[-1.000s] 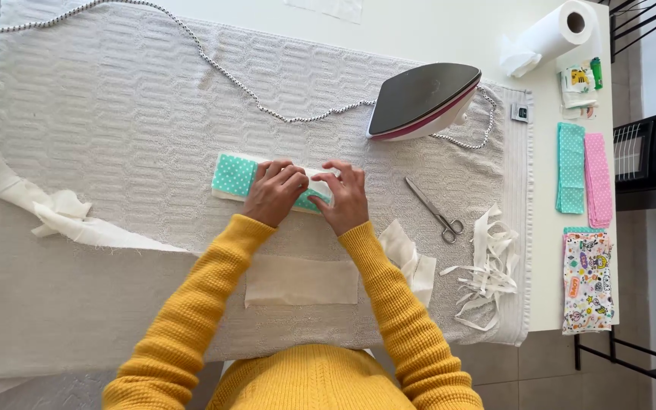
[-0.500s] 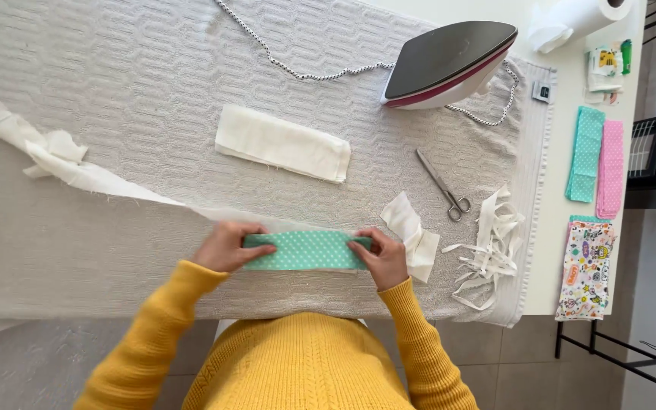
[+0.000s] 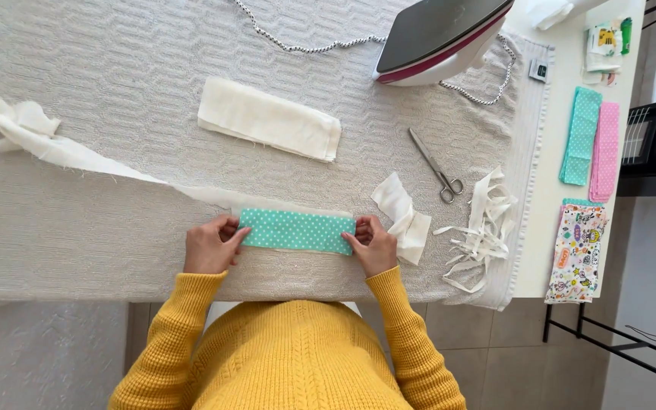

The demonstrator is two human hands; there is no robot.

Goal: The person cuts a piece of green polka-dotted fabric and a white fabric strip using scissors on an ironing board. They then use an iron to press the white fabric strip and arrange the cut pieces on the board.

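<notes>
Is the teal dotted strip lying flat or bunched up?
Flat: the teal dotted strip lies as a smooth rectangle on the grey cloth, left hand and right hand at its ends.

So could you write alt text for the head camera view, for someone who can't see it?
Seen from above, a person in a yellow sweater holds a mint green dotted fabric strip by its ends, left hand and right hand, on a grey padded cloth. Beyond lie a folded cream cloth, scissors and an iron.

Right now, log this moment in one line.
left hand: holds teal dotted strip | right hand: holds other end | strip: flat on grey cloth | scissors: untouched
</notes>
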